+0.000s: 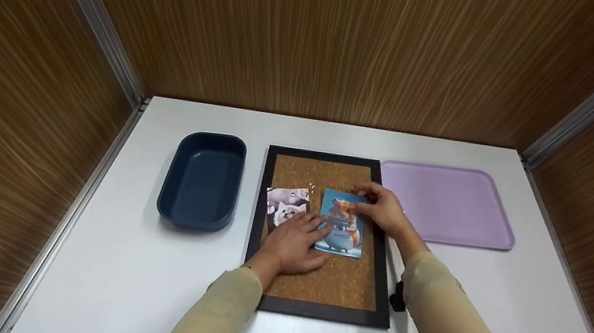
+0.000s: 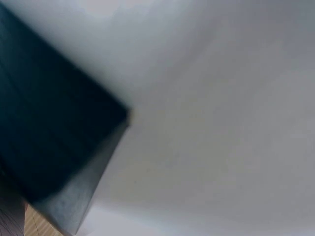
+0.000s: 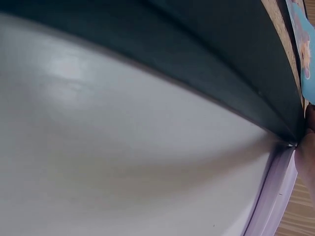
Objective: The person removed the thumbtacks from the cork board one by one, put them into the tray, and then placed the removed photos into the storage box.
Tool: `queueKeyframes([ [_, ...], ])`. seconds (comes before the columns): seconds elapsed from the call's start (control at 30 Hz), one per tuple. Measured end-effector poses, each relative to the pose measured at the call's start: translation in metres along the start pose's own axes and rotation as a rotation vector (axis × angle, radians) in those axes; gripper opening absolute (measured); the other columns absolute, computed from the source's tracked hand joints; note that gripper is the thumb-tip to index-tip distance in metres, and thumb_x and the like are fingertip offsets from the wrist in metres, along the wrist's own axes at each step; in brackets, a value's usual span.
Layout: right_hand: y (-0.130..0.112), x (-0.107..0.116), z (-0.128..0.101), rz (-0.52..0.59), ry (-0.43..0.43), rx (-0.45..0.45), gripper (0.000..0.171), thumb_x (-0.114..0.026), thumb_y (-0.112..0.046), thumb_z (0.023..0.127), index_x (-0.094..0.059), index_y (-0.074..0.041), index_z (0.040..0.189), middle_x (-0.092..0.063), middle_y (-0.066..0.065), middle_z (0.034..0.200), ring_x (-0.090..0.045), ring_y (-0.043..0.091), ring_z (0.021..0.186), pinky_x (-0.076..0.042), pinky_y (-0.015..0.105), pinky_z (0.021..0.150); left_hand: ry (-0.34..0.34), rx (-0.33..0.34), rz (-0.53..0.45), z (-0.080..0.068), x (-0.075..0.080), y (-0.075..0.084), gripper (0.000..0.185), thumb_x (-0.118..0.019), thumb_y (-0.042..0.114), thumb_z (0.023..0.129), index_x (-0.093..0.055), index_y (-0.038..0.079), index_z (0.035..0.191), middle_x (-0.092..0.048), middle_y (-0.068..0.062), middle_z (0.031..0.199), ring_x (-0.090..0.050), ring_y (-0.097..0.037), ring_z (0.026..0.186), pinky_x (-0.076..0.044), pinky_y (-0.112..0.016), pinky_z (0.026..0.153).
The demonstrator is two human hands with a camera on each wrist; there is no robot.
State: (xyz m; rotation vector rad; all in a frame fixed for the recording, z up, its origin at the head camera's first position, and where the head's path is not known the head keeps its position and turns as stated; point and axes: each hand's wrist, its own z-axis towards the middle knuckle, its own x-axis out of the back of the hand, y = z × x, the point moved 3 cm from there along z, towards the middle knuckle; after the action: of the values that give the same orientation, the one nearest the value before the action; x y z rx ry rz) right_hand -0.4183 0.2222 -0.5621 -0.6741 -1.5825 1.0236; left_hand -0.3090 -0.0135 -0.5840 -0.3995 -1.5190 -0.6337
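A cork board (image 1: pixel 340 284) in a black frame lies on the table. On its left half is a kitten picture (image 1: pixel 289 210); small gold-coloured bits (image 1: pixel 312 188) show near its upper right corner. To the right of it lies a blue hamster picture (image 1: pixel 342 234). With fingers spread, my left hand (image 1: pixel 293 243) rests flat over the kitten picture's lower part, its fingertips touching the hamster picture's left edge. My right hand (image 1: pixel 383 211) holds the hamster picture's upper right edge between curled thumb and fingers. Anything small inside that grasp is hidden.
A deep navy container (image 1: pixel 201 181) stands left of the board. To the right, a flat lilac tray (image 1: pixel 445 204) touches or nearly touches the frame. A small black object (image 1: pixel 398 298) lies by the right forearm. Wood-grain panels (image 1: pixel 309 46) enclose the white table (image 1: pixel 116 258).
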Motion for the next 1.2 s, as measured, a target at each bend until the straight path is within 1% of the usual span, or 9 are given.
queueKeyframes([
  [0.13, 0.0, 0.0005, 0.001, 0.024, 0.005, 0.014, 0.049, -0.085, -0.008, 0.09, -0.068, 0.001, 0.135, -0.067, 0.018, 0.117, -0.06, 0.028, 0.108, -0.048, 0.022, 0.09, 0.022, -0.005, -0.008, 0.0006, 0.0006, -0.0004, 0.075, -0.042, 0.069, 0.103, -0.045, 0.026, 0.164, -0.04, -0.002, 0.169, -0.034, -0.026, 0.156, -0.023, -0.04, 0.129],
  [0.27, -0.0002, 0.0012, 0.0016, 0.04, 0.008, 0.012, 0.05, -0.086, -0.009, 0.089, -0.068, 0.001, 0.135, -0.066, 0.02, 0.116, -0.059, 0.028, 0.107, -0.047, 0.025, 0.091, 0.038, -0.012, -0.012, 0.0013, 0.0008, -0.0008, 0.074, -0.043, 0.069, 0.103, -0.046, 0.025, 0.163, -0.041, -0.003, 0.168, -0.035, -0.026, 0.156, -0.024, -0.04, 0.129],
  [0.47, 0.0002, 0.0028, -0.0003, 0.013, 0.003, -0.019, 0.049, -0.085, -0.012, 0.091, -0.069, -0.004, 0.137, -0.065, 0.015, 0.118, -0.056, 0.025, 0.107, -0.047, 0.031, 0.091, 0.031, -0.012, -0.009, 0.0024, -0.0005, -0.001, 0.075, -0.042, 0.069, 0.103, -0.046, 0.026, 0.163, -0.04, -0.003, 0.169, -0.035, -0.026, 0.156, -0.024, -0.04, 0.129],
  [0.6, 0.0004, 0.0038, -0.0004, 0.013, 0.004, -0.029, 0.048, -0.085, -0.013, 0.091, -0.069, -0.005, 0.136, -0.065, 0.015, 0.119, -0.056, 0.026, 0.107, -0.046, 0.034, 0.093, 0.03, -0.013, -0.004, 0.0034, -0.0002, -0.0007, 0.075, -0.042, 0.07, 0.103, -0.046, 0.026, 0.163, -0.041, -0.003, 0.168, -0.036, -0.026, 0.155, -0.024, -0.04, 0.129],
  [0.97, 0.0004, 0.0036, 0.0002, 0.004, 0.005, -0.02, 0.049, -0.084, -0.012, 0.091, -0.069, -0.005, 0.137, -0.066, 0.017, 0.126, -0.057, 0.029, 0.113, -0.046, 0.037, 0.097, 0.016, -0.012, 0.018, 0.0034, -0.0003, -0.0011, 0.076, -0.041, 0.071, 0.103, -0.044, 0.026, 0.164, -0.039, -0.002, 0.169, -0.034, -0.025, 0.156, -0.023, -0.04, 0.129],
  [1.07, 0.0001, 0.0032, 0.0001, 0.013, 0.004, -0.016, 0.049, -0.083, -0.011, 0.092, -0.069, -0.004, 0.138, -0.066, 0.018, 0.126, -0.057, 0.029, 0.112, -0.046, 0.035, 0.095, 0.02, -0.011, 0.018, 0.0031, 0.0002, -0.0013, 0.076, -0.042, 0.071, 0.103, -0.045, 0.026, 0.164, -0.039, -0.002, 0.169, -0.034, -0.025, 0.156, -0.023, -0.039, 0.129],
  [1.2, 0.0001, 0.0026, -0.0001, 0.031, 0.006, -0.01, 0.048, -0.083, -0.011, 0.092, -0.069, -0.003, 0.137, -0.067, 0.018, 0.122, -0.055, 0.025, 0.105, -0.047, 0.03, 0.088, 0.026, -0.012, 0.02, 0.0032, 0.0009, -0.0009, 0.074, -0.043, 0.069, 0.103, -0.045, 0.026, 0.164, -0.039, -0.001, 0.169, -0.035, -0.025, 0.156, -0.022, -0.038, 0.129],
])
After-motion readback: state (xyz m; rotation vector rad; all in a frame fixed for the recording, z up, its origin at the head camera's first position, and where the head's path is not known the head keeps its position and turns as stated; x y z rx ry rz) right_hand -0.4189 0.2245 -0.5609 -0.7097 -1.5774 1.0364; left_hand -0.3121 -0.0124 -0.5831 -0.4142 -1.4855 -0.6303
